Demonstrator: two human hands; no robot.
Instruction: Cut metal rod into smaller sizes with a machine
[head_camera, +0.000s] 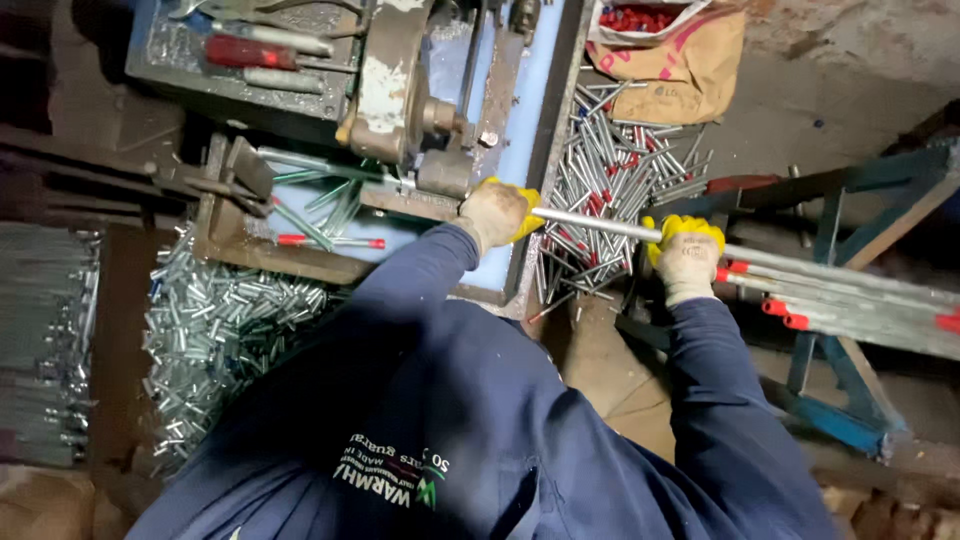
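Dim workshop floor surrounds a blue worktop. Left hand and right hand, both gloved, close around one long metal rod, keeping it level toward the cutting machine. Cut pieces lie heaped beside it.

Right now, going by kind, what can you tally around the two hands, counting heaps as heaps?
Gloved hands: 2, left hand and right hand, both gripping the long metal tube
Long metal tube held: 1
Heaps of short cut tubes: 2, left heap and middle heap
Cutting machine: 1
Brown bag: 1
Total: 7
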